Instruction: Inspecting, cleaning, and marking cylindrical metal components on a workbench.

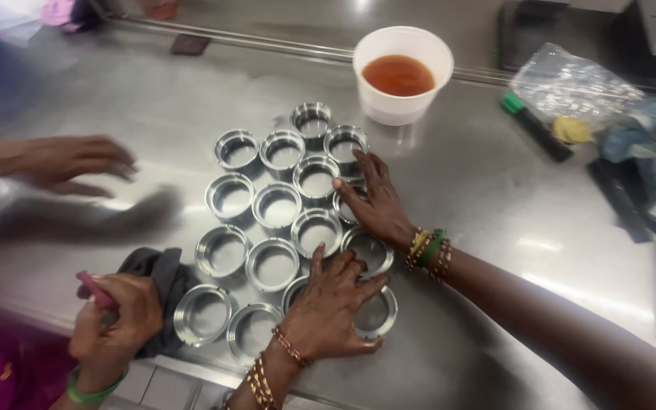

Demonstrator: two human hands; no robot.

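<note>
Resting flat, fingers spread, both hands on rings (276, 206) clustered on surface (480, 175): left hand (328, 307) on near rings, right hand (377, 203) just beyond. Cup (402, 74) farther beyond. Other persons' hands left.

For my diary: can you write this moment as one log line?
left hand: flat on near metal rings | right hand: flat on far rings | white cup: behind | co-worker's hand: holds pink stick
</note>
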